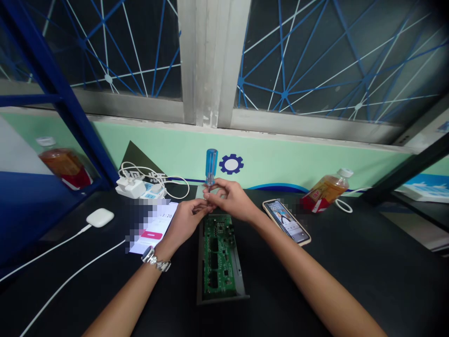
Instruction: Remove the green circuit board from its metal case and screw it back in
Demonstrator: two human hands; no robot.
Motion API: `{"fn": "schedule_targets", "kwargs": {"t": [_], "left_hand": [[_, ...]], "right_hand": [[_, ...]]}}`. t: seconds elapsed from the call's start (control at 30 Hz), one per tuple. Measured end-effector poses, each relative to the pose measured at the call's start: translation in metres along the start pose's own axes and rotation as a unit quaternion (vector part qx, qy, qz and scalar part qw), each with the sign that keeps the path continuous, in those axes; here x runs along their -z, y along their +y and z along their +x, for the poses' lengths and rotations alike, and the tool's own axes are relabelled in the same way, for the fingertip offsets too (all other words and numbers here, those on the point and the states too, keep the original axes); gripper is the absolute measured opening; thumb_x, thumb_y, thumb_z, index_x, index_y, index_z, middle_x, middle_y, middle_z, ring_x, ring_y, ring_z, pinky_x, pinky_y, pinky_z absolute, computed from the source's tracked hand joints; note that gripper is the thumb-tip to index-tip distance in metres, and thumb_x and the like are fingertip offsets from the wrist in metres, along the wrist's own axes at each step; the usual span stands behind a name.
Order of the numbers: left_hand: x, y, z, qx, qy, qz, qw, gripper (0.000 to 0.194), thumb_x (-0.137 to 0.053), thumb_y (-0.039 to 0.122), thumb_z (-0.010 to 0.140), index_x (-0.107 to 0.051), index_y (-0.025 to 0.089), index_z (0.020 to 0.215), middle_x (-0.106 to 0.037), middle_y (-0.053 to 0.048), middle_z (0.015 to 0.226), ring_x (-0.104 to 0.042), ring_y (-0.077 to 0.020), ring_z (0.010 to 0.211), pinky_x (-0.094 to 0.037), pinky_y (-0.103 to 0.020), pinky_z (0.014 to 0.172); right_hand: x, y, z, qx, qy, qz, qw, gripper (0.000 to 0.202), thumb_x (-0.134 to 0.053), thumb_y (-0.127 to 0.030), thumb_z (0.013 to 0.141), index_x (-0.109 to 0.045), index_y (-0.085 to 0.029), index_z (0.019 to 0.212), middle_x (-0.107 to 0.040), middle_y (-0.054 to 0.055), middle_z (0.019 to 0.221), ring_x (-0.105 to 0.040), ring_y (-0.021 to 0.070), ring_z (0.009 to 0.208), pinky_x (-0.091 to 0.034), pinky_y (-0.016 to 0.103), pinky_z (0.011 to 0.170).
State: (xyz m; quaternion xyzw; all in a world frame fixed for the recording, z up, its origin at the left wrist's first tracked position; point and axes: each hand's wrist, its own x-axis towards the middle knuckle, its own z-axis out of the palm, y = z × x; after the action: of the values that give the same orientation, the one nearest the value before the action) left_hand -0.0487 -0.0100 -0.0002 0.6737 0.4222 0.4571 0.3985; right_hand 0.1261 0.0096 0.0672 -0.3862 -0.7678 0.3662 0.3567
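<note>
A screwdriver with a clear blue handle (211, 163) stands upright above the far end of a green circuit board (220, 262), which lies in a dark metal housing (242, 285). The fingers of my right hand (231, 199) are closed round the screwdriver's shaft, just below the handle. My left hand (187, 220), with a silver watch (154, 259) at its wrist, has its fingertips pinched together near the shaft's lower part. What those fingertips hold, if anything, is hidden, and so is the screwdriver's tip.
A lit phone (287, 222) lies right of the board, a lit screen (154, 234) left. Farther out are a drink bottle (324, 191), a white case (100, 217) on a cable, and a power strip (140, 187) with chargers. Another bottle (65, 164) shows behind the blue frame.
</note>
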Motion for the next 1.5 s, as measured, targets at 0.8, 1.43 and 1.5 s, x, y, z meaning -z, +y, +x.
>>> {"fn": "schedule_targets", "kwargs": {"t": [0.8,1.43,1.5], "left_hand": [[-0.013,0.019,-0.007,-0.11,0.097,0.38,0.913,0.014,-0.059,0.03,0.094,-0.058,0.018,0.086,-0.068,-0.005,0.082,-0.065,-0.0214,0.073,-0.044,-0.029,0.062],[-0.007,0.009,-0.006,-0.022,0.069,0.121,0.99,0.028,-0.059,0.039,0.091,-0.077,0.017,0.09,-0.078,-0.002,0.084,-0.068,-0.0202,0.073,-0.048,-0.026,0.065],[-0.007,0.011,-0.006,-0.025,0.054,0.119,0.991,0.031,-0.056,0.04,0.092,-0.077,0.016,0.09,-0.078,-0.002,0.084,-0.068,-0.0206,0.074,-0.047,-0.026,0.066]], "right_hand": [[-0.012,0.002,0.001,0.02,0.115,-0.059,0.991,0.024,-0.071,-0.037,0.081,-0.067,-0.017,0.069,-0.067,0.0,0.061,-0.057,0.0106,0.053,-0.044,0.022,0.052],[-0.001,0.001,0.003,0.039,0.023,-0.022,0.999,0.019,-0.06,-0.034,0.089,-0.07,-0.019,0.093,-0.07,0.002,0.081,-0.063,0.0131,0.064,-0.047,0.024,0.057],[-0.001,0.002,0.002,0.045,0.031,-0.03,0.998,0.019,-0.06,-0.035,0.089,-0.07,-0.019,0.092,-0.07,0.003,0.08,-0.064,0.0139,0.066,-0.048,0.025,0.059]]}}
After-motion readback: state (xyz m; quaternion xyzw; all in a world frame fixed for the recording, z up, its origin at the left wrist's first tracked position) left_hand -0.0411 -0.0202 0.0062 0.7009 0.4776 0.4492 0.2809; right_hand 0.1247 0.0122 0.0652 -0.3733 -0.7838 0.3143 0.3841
